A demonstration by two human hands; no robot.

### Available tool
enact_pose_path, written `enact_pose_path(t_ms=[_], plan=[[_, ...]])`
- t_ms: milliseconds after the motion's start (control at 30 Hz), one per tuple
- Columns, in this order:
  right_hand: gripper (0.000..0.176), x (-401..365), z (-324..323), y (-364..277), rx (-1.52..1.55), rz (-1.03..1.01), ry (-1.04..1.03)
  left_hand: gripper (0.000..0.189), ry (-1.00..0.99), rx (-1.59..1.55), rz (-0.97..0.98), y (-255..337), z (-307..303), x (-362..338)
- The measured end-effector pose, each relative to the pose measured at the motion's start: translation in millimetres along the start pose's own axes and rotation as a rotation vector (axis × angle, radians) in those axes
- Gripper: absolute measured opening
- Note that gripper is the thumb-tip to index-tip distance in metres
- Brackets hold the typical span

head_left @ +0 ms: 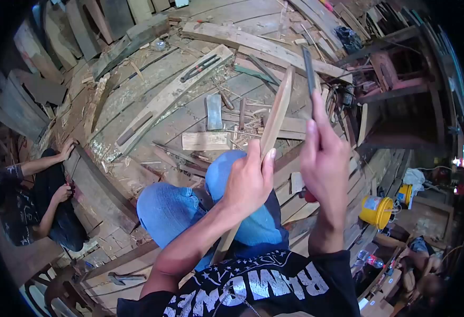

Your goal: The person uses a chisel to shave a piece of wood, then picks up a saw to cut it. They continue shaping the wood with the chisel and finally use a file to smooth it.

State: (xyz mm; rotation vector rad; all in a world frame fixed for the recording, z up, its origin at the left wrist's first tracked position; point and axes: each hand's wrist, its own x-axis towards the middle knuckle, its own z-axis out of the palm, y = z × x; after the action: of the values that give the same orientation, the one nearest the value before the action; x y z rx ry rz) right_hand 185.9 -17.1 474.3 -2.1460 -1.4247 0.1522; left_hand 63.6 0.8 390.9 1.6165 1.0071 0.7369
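Left hand point(250, 182) closed round wooden strip point(277, 113), upright over my knees. Right hand point(324, 158) pinches dark flat tool point(309, 63), possibly a file, raised clear of the strip. Shaping judged part-done: chips on plank floor point(136, 92), this stroke not yet landed

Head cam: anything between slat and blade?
Nothing in the gap. In the head view the wooden slat in the left hand and the dark blade in the right hand stand apart; only floor planks show behind.
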Motion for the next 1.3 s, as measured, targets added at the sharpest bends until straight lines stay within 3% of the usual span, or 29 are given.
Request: enact_pose_path(t_ms=[100, 167, 300, 367, 600, 667, 1033, 1100, 1167, 1233, 1300], plan=[[0.048, -18, -11, 4, 0.069, 0.011, 0.012, 0.015, 0.006, -0.030, -0.016, -2, -6, 2], [0.049, -35, -21, 3, 0.066, 0.119, -0.145, 0.016, 0.011, -0.054, -0.011, 0, -5, 1], [0.049, -56, -25, 0, 0.119, 0.193, -0.206, 0.014, -0.033, -0.092, -0.008, -1, -3, -2], [0.049, -57, -26, -2, 0.111, 0.192, -0.197, 0.013, -0.124, -0.252, -0.133, 5, -6, -1], [0.048, -56, -26, -2, 0.084, 0.126, -0.226, 0.014, -0.199, -0.264, -0.155, 2, -7, 0], [0.049, -55, -24, -2, 0.063, 0.088, -0.209, 0.019, -0.056, -0.051, 0.054, -1, -1, -1], [0.049, -49, 2, -4, 0.073, 0.041, -0.161, 0.021, 0.003, 0.013, 0.006, 4, 3, 0], [0.048, -37, 8, -1, 0.016, 0.027, -0.005, 0.024, -0.078, 0.068, -0.075, 7, 12, -16], [0.047, -18, 5, -8, 0.009, 0.128, -0.015, 0.031, -0.120, 0.015, 0.002, 0, 17, -19], [0.047, -24, 9, -9, 0.029, -0.106, -0.120, 0.037, -0.065, -0.060, 0.013, -1, 7, -11], [0.047, -28, 4, -6, 0.068, -0.078, -0.074, 0.029, -0.102, -0.037, -0.035, 5, -2, -6]])
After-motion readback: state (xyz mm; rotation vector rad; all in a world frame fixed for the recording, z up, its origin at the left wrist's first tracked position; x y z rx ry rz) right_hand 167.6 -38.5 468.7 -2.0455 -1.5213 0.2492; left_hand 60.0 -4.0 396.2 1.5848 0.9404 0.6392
